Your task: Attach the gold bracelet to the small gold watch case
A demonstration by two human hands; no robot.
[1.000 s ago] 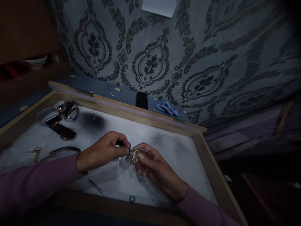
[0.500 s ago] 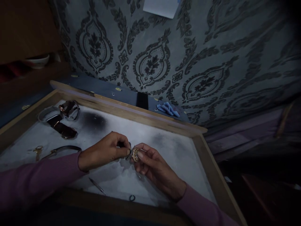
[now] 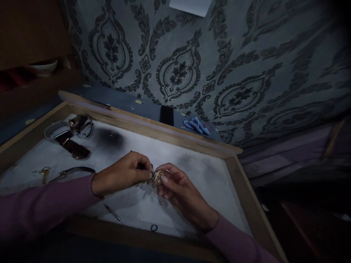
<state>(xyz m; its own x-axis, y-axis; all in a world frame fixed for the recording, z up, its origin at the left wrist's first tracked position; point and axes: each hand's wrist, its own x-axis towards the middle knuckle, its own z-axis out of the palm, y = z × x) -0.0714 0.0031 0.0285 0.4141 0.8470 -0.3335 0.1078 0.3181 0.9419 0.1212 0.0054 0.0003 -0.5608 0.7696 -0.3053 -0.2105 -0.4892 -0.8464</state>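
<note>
My right hand (image 3: 184, 191) holds a small round gold watch case (image 3: 158, 178) between thumb and fingers, with the inside or back facing up. Close against its left side, my left hand (image 3: 125, 173) is closed in a pinch. A thin dark piece (image 3: 152, 174), perhaps the end of a watch strap, shows at those fingertips; most of it is hidden. Both hands are above the white bottom of a shallow wooden tray (image 3: 238, 190). Below them lie a slim pointed tool (image 3: 113, 213) and a small black ring-shaped piece (image 3: 154, 228).
Several watches lie at the tray's left, among them a brown-strapped watch (image 3: 72, 145). A dark strap (image 3: 78, 170) and a gold key-like piece (image 3: 44, 174) are by my left sleeve. Beyond the rim are a black phone (image 3: 166, 115) and a blue cloth (image 3: 196, 125).
The watch case has tilted slightly in my right hand and shifted a little upward, nearer my left fingertips. Both hands keep their grip.
</note>
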